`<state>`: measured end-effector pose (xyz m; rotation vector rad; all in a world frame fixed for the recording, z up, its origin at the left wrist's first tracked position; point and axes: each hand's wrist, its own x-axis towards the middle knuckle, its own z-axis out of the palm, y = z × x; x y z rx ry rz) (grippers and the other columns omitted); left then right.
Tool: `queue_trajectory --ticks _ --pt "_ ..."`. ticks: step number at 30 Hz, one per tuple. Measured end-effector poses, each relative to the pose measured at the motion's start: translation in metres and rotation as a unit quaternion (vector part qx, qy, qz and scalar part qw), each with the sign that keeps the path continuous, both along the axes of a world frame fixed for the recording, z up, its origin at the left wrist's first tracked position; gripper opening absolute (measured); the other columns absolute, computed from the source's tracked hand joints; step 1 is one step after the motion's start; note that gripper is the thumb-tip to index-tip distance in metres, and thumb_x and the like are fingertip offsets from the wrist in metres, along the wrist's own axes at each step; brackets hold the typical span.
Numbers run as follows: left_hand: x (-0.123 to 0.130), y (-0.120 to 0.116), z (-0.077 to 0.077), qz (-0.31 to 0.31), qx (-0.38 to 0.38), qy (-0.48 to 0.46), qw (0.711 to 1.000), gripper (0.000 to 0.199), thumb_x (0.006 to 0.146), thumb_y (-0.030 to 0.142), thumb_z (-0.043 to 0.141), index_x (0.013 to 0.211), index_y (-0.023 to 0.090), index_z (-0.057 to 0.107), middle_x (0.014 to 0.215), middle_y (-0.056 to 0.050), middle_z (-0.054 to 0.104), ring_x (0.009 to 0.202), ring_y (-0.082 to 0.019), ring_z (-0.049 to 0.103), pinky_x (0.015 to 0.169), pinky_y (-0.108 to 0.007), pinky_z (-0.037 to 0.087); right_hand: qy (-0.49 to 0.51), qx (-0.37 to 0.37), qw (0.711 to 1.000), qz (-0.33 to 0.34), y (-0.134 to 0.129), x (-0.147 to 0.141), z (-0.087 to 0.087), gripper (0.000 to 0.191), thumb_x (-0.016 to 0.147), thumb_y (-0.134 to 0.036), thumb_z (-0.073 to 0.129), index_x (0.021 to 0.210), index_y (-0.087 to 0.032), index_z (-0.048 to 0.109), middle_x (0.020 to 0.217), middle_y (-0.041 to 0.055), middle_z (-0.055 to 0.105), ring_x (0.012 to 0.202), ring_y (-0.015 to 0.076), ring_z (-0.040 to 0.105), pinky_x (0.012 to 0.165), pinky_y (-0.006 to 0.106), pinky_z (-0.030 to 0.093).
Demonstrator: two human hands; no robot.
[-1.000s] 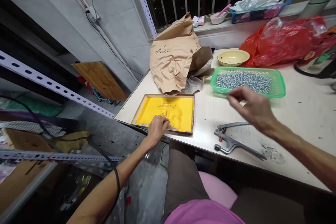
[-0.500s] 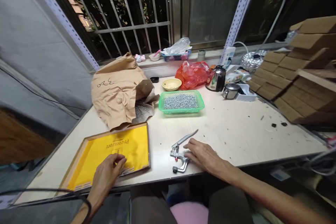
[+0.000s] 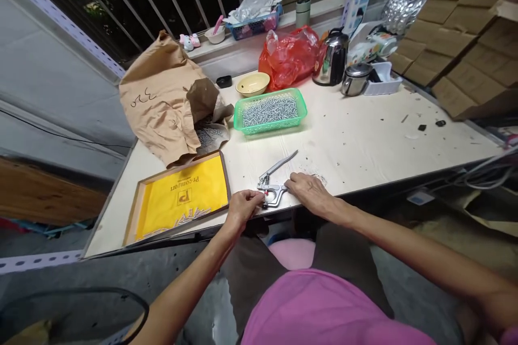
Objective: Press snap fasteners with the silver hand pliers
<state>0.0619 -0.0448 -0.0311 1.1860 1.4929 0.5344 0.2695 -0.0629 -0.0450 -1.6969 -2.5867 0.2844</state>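
Silver hand pliers with a C-shaped jaw and a spring lie near the table's front edge, one long handle angled up and away. My right hand is closed over the pliers' other handle, which its fingers hide. At the jaw, beside a small red part, my left hand pinches with thumb and fingertips; whatever is in the pinch is too small to make out. Left of it lies a shallow tray lined with yellow printed cloth, small metal pieces piled along its near edge.
Behind the pliers stands a green basket full of small metal pins. A large brown paper bag slumps open at the left with similar pieces. Farther back are a cream bowl, red plastic bag, kettle and stacked cardboard boxes.
My left hand has left the tray and come right to the pliers' jaw. My right hand has closed on the pliers. The view has tipped downward.
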Motion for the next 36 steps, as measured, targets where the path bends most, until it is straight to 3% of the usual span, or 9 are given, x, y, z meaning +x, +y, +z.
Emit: queue_trajectory --ticks 14,19,22,24,26,28,32,36 --pt "0.006 0.013 0.003 -0.073 0.0 0.146 0.987 0.037 0.064 0.049 0.068 0.058 0.014 0.058 0.036 0.006 0.04 0.035 -0.004 0.029 0.04 -0.02 0.016 0.032 0.011 0.999 -0.001 -0.001 0.002 -0.003 0.022 0.092 -0.012 0.038 0.095 -0.016 0.059 0.097 0.0099 0.057 0.086 0.0199 0.052 0.069 0.031 0.033" --pt "0.004 0.013 0.005 -0.126 -0.048 0.114 0.984 0.04 0.066 0.05 0.066 0.05 0.015 0.053 0.034 0.007 0.035 0.034 -0.004 0.023 0.04 -0.022 0.013 0.035 0.001 0.999 0.0 -0.003 0.003 0.001 0.021 0.092 -0.013 0.038 0.095 -0.016 0.059 0.097 0.0099 0.057 0.087 0.0203 0.052 0.069 0.03 0.035" --pt "0.004 0.013 0.007 -0.135 -0.091 0.09 0.982 0.039 0.063 0.05 0.069 0.053 0.015 0.054 0.035 0.007 0.035 0.034 -0.003 0.023 0.039 -0.021 0.013 0.067 0.002 0.998 0.015 0.001 0.009 0.006 0.018 0.092 -0.026 0.046 0.101 -0.017 0.058 0.107 0.0112 0.055 0.093 0.0213 0.051 0.074 0.031 0.038" --pt "0.004 0.012 0.008 -0.117 -0.117 0.094 0.982 0.04 0.06 0.051 0.071 0.054 0.015 0.053 0.037 0.007 0.037 0.034 -0.004 0.026 0.038 -0.021 0.014 0.079 0.021 0.996 0.033 0.01 0.015 0.007 0.036 0.085 -0.037 0.058 0.115 -0.017 0.054 0.124 0.0146 0.048 0.108 0.0264 0.046 0.083 0.036 0.039" --pt "0.005 0.012 0.009 -0.098 -0.136 0.101 0.981 0.042 0.059 0.051 0.073 0.053 0.016 0.051 0.037 0.007 0.039 0.033 -0.004 0.028 0.037 -0.02 0.016 0.067 0.031 0.996 0.048 0.024 0.02 0.007 0.069 0.074 -0.045 0.07 0.13 -0.016 0.044 0.14 0.0189 0.035 0.123 0.0335 0.035 0.092 0.044 0.035" --pt "0.005 0.011 0.008 -0.088 -0.147 0.105 0.98 0.043 0.059 0.051 0.073 0.052 0.016 0.049 0.037 0.007 0.04 0.033 -0.004 0.029 0.037 -0.019 0.016 0.041 0.014 0.997 0.065 0.041 0.025 0.005 0.091 0.065 -0.052 0.074 0.137 -0.013 0.036 0.146 0.0212 0.028 0.13 0.0377 0.025 0.097 0.048 0.032" --pt "0.004 0.011 0.005 -0.074 -0.157 0.105 0.979 0.042 0.061 0.049 0.073 0.054 0.016 0.048 0.038 0.006 0.042 0.032 -0.004 0.03 0.035 -0.018 0.015 0.009 -0.022 0.993 0.112 0.066 0.027 0.01 0.089 0.063 -0.061 0.071 0.131 -0.011 0.043 0.133 0.0193 0.045 0.119 0.0356 0.038 0.094 0.047 0.034" --pt "0.005 0.011 0.005 -0.071 -0.16 0.106 0.979 0.044 0.06 0.05 0.074 0.055 0.016 0.048 0.038 0.006 0.043 0.032 -0.003 0.032 0.035 -0.017 0.016 -0.02 -0.027 0.991 0.127 0.071 0.022 0.022 0.079 0.063 -0.06 0.071 0.118 -0.007 0.052 0.114 0.0171 0.055 0.1 0.0294 0.047 0.085 0.04 0.038"
